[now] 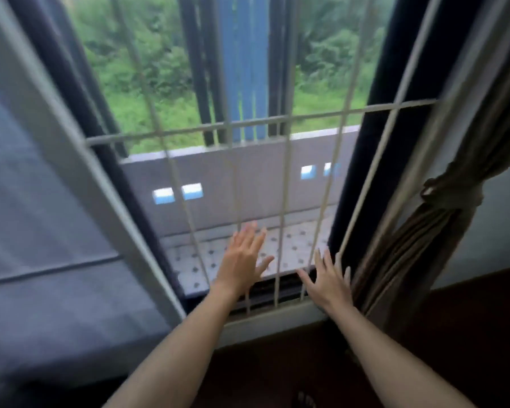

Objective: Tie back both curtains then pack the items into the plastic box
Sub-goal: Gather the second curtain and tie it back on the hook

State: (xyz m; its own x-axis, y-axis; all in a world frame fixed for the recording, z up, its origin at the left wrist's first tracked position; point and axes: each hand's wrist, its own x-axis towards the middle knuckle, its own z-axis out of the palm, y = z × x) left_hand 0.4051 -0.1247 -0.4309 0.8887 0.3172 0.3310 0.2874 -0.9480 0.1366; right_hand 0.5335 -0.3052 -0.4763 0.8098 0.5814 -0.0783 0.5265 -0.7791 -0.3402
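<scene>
The one curtain [418, 245] that can be clearly made out hangs at 3 o'clock, against the right side of the window. It is a dull olive-brown cloth, gathered into a tight bundle of long vertical folds. A tie [451, 195] of the same colour is wound and knotted around its waist. Above the knot the cloth rises narrow and taut; below it the folds fan out a little toward the dark reddish floor [468, 334].

The left hand [242, 260] is raised at about 6 o'clock, in front of the white window grille [286, 178]. Its grip is fully open, with the fingers straight and spread, and it holds nothing. The right hand [329, 285] is at 5 o'clock, low by the sill [277, 325] and just beside the curtain's lower folds. Its grip is open too, fingers splayed and holding nothing. The picture is blurred, so whether either hand touches the bars cannot be told.

Beyond the grille lie a patterned tiled ledge [295, 245], a grey balcony wall [233, 178] with small square openings, and greenery [159, 69] toward 12 o'clock. A broad grey-blue panel [42, 201] fills the 9 o'clock side; whether it is cloth or glass cannot be told.
</scene>
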